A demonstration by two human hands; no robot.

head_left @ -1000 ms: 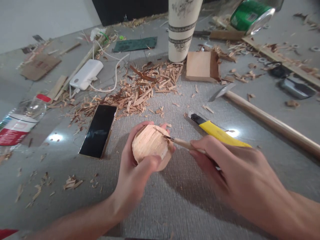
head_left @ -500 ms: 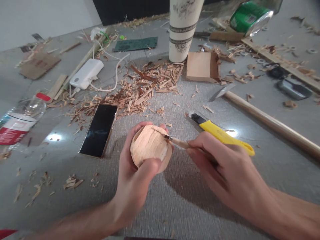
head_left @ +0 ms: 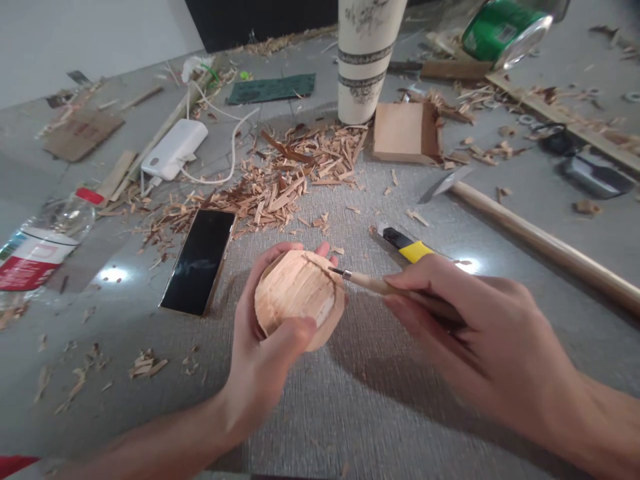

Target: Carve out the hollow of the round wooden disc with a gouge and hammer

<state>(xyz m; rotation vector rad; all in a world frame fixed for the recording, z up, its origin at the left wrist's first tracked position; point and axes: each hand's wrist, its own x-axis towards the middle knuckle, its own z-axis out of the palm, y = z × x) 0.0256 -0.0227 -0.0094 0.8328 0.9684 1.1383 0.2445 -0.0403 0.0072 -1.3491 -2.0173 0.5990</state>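
A round, pale piece of wood (head_left: 295,290) with a rough, streaked face and a dark groove along its upper right rim sits in my left hand (head_left: 270,347). The thumb presses on its face and the fingers curl round behind it. My right hand (head_left: 465,320) grips a small carving tool (head_left: 367,283) by its light wooden handle, its metal tip pointing left at the piece's right rim. Whether the tip touches the wood is hard to tell. Partly hidden behind the right hand lies a yellow utility knife (head_left: 415,251).
A black phone (head_left: 199,261) lies left of the wood, with a heap of shavings (head_left: 280,183) behind it. An adze-like tool (head_left: 540,237) stretches across the right. Farther back are a white power bank (head_left: 174,150), a paper cup (head_left: 366,67), a small box (head_left: 405,133) and a green can (head_left: 503,33).
My right hand and the carving tool have moved right, drawing the tip to the rim and covering more of the yellow knife. The wood has tilted slightly in my left hand.
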